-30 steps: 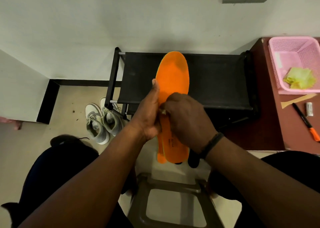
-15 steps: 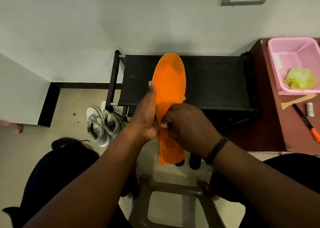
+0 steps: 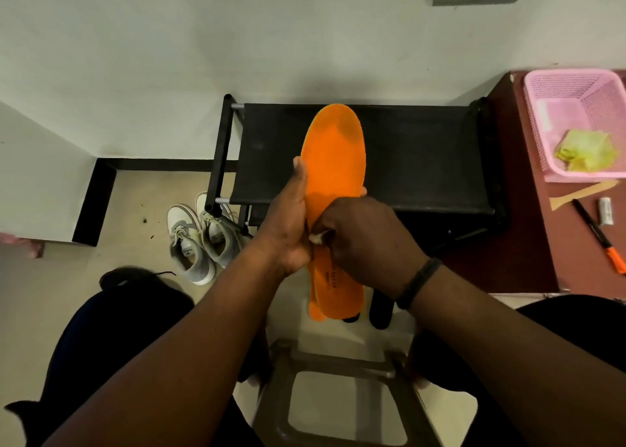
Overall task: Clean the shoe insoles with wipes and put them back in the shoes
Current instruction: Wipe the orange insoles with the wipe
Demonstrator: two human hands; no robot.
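Left hand (image 3: 288, 229) grips the insole's (image 3: 333, 175) edge, right hand (image 3: 366, 243) pinches a wipe (image 3: 316, 238) against it; basket (image 3: 542, 114) holds yellow cloth (image 3: 584, 150).

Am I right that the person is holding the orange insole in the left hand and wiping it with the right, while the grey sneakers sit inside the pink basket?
Not quite. The head view shows the grey sneakers on the floor beside the black rack, not in the pink basket. The rest holds: left hand holds the orange insole, right hand wipes.

Dim, soft light; wide-angle edge distortion.
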